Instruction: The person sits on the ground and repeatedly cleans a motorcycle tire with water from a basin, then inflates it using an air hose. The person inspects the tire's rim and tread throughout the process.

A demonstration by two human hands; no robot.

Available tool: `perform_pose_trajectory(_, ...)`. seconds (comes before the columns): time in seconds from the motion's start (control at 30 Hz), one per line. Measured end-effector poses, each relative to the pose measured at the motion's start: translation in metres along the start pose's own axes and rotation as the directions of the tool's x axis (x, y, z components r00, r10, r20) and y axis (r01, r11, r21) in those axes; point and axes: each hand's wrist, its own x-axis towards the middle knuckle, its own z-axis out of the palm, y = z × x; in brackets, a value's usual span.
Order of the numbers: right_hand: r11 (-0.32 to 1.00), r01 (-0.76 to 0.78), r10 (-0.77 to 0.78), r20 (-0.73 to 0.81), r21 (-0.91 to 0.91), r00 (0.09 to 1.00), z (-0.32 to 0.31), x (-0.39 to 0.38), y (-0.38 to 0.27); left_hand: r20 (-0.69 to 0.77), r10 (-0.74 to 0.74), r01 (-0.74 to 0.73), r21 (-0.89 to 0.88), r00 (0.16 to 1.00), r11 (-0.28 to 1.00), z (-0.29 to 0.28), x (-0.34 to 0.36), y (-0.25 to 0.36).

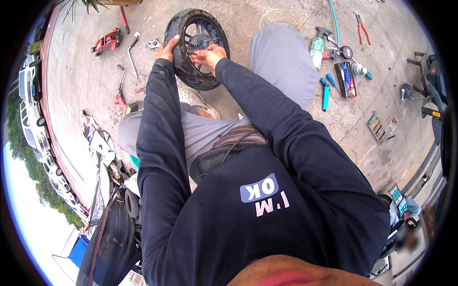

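Observation:
A black-tyred scooter or motorcycle wheel (182, 62) stands tilted on the paving before me, its dark spoked rim facing right. My left hand (167, 49) grips the tyre's left side, with the thumb over the tread. My right hand (211, 56) reaches into the rim opening from the right. Its fingers are drawn together near the spokes, and whatever they pinch is too small to make out. Just left of the wheel lies a small metal part (153, 44). My shoe (198, 102) is close below the tyre.
Leftward lie a red jack (106, 42), a long-handled wrench (132, 55) and a red power tool (119, 97). Rightward are a green spray bottle (317, 50), a pressure gauge (346, 52), red pliers (363, 31), a tool tray (346, 80) and a teal-handled tool (326, 97). Parked cars (31, 109) line the far left.

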Motion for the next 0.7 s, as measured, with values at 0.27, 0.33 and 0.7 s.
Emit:
perform_pose_trajectory(0.27, 1.0, 0.006, -0.006, -0.003, 0.007, 1.0, -0.001, 0.002, 0.002, -0.009, 0.015, -0.015, 0.018, 1.0, 1.0, -0.005, 0.018, -0.017)
perform_pose_trajectory(0.33, 1.0, 0.012, -0.012, -0.005, -0.007, 1.0, -0.003, 0.003, 0.002, 0.047, -0.004, 0.006, -0.046, 0.999, 0.999, -0.005, 0.023, -0.021)
perform_pose_trajectory(0.7, 1.0, 0.0, 0.0, -0.022, -0.009, 1.0, -0.003, 0.001, -0.001, 0.049, -0.022, 0.022, 0.0, 0.999, 1.0, -0.006, 0.025, -0.02)
